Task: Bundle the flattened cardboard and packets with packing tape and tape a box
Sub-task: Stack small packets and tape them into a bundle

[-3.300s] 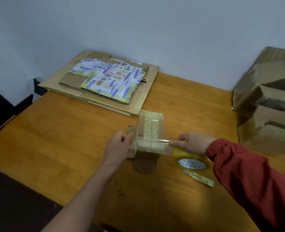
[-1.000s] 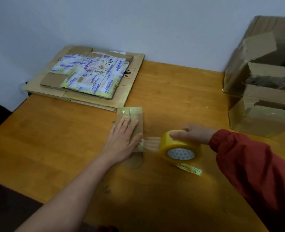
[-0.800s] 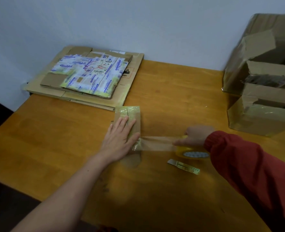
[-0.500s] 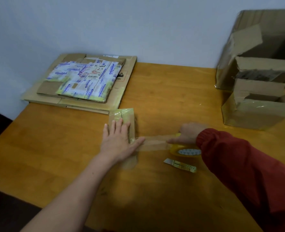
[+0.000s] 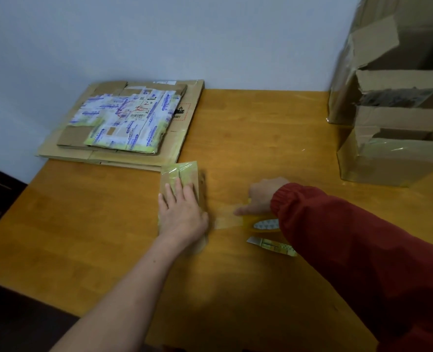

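Your left hand [image 5: 182, 214] presses flat, fingers straight, on the small glossy tape-wrapped cardboard bundle [image 5: 181, 174] mid-table, while your right hand [image 5: 263, 196] curls over the flat-lying yellow tape roll [image 5: 263, 225], its clear strip [image 5: 227, 221] stretched between them, with a slim cutter [image 5: 271, 246] just beside the roll.

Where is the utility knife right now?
Head view, right of centre: the utility knife lies on the table, just nearer the person than the tape roll.
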